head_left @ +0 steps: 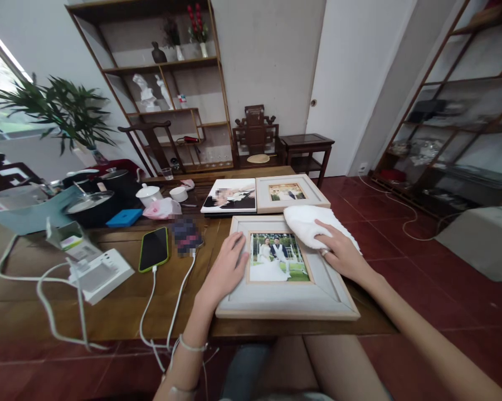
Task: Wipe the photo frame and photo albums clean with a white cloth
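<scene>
In front of me on the wooden table lies a picture frame [288, 301], pale with a wide white border, holding a photo of a couple on grass. My left hand [229, 262] rests on its left side with the fingers stretched over the border. A white cloth [305, 220] is gripped in my right hand [338, 250] at the frame's upper right corner. The cloth covers that corner and hangs past the right edge. Just behind stand a second framed photo [313, 195] and a photo panel [229, 195], side by side and lying flat.
To the left are a phone [154, 249] on a white cable, a white power strip or box [104, 275], a blue box [124, 217], dark pots [89, 207] and a white lidded cup [149, 193]. White cables hang over the table's near edge. Red floor tiles [418, 267] lie right.
</scene>
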Action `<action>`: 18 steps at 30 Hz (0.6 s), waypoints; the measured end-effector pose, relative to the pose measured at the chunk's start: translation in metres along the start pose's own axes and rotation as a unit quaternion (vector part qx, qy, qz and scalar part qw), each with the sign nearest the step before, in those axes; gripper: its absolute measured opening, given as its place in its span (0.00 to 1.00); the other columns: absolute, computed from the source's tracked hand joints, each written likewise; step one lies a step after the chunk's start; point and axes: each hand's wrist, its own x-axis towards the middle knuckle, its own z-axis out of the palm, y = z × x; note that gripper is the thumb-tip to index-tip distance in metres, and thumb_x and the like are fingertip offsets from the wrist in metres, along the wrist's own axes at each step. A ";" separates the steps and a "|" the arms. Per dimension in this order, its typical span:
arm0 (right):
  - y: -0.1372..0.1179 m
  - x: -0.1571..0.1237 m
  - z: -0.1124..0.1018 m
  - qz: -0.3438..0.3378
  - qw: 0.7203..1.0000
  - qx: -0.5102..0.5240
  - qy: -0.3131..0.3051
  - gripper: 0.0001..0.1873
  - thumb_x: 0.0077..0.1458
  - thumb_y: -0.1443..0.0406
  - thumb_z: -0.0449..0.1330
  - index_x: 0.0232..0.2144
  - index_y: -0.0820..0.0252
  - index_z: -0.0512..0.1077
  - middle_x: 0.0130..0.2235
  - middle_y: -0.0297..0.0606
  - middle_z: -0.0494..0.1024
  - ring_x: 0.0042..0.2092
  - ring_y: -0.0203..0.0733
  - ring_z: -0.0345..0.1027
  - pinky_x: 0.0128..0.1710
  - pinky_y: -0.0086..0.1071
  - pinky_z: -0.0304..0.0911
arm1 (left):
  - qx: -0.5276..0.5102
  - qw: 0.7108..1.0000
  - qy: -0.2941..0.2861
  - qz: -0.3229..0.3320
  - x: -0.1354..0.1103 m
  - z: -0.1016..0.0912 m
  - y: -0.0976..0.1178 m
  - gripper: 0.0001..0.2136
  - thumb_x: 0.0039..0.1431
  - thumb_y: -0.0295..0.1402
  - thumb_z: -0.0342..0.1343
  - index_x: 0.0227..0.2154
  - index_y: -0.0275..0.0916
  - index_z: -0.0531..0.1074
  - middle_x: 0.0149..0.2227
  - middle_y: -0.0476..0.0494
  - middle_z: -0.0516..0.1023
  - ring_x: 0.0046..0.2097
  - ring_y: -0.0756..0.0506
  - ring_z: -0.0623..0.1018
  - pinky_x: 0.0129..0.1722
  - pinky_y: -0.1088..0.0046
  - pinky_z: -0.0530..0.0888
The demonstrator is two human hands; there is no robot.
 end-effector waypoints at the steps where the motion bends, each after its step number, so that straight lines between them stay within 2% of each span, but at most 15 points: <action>1: 0.000 -0.001 0.000 -0.001 1.000 0.000 0.003 0.19 0.44 0.73 0.49 0.38 0.58 0.72 0.58 0.46 0.63 0.59 0.52 0.55 0.54 0.50 0.54 | -0.008 1.000 -0.004 -0.006 0.000 0.001 -0.001 0.19 0.63 0.34 0.41 0.55 0.36 0.61 0.61 0.35 0.58 0.63 0.41 0.56 0.62 0.56 0.55; 4: -0.002 -0.002 0.000 -0.006 1.000 -0.002 0.008 0.18 0.45 0.73 0.50 0.37 0.58 0.72 0.57 0.47 0.64 0.58 0.52 0.55 0.54 0.49 0.55 | -0.027 0.999 -0.003 -0.021 0.001 0.002 -0.003 0.20 0.64 0.33 0.39 0.57 0.34 0.60 0.62 0.36 0.57 0.64 0.43 0.55 0.63 0.58 0.53; 8: -0.003 0.002 -0.003 -0.011 1.000 -0.019 0.007 0.15 0.46 0.70 0.51 0.36 0.62 0.73 0.56 0.52 0.65 0.57 0.54 0.56 0.53 0.48 0.56 | -0.041 0.998 0.018 -0.039 0.003 0.001 -0.005 0.18 0.63 0.33 0.41 0.53 0.35 0.65 0.58 0.38 0.65 0.61 0.44 0.61 0.62 0.60 0.55; 12: -0.004 0.016 -0.010 0.002 0.999 -0.039 -0.028 0.17 0.46 0.71 0.50 0.37 0.59 0.73 0.50 0.48 0.70 0.53 0.52 0.62 0.49 0.43 0.60 | -0.043 0.997 0.034 -0.046 0.006 0.001 -0.007 0.16 0.61 0.31 0.44 0.49 0.33 0.69 0.54 0.36 0.70 0.57 0.43 0.67 0.59 0.62 0.60; 15: -0.008 0.025 -0.010 0.012 0.998 -0.049 -0.031 0.19 0.45 0.72 0.49 0.39 0.59 0.72 0.45 0.47 0.73 0.48 0.51 0.66 0.45 0.42 0.63 | -0.040 0.998 0.033 -0.043 0.007 0.002 -0.007 0.16 0.60 0.29 0.45 0.50 0.33 0.68 0.55 0.35 0.68 0.58 0.42 0.66 0.59 0.61 0.61; 18: -0.013 0.025 -0.003 0.011 0.998 -0.058 -0.024 0.20 0.43 0.73 0.50 0.39 0.62 0.73 0.47 0.51 0.72 0.53 0.54 0.61 0.49 0.45 0.60 | -0.052 0.998 0.005 -0.019 0.006 0.002 -0.005 0.18 0.61 0.30 0.45 0.52 0.36 0.66 0.59 0.37 0.64 0.61 0.42 0.61 0.61 0.59 0.58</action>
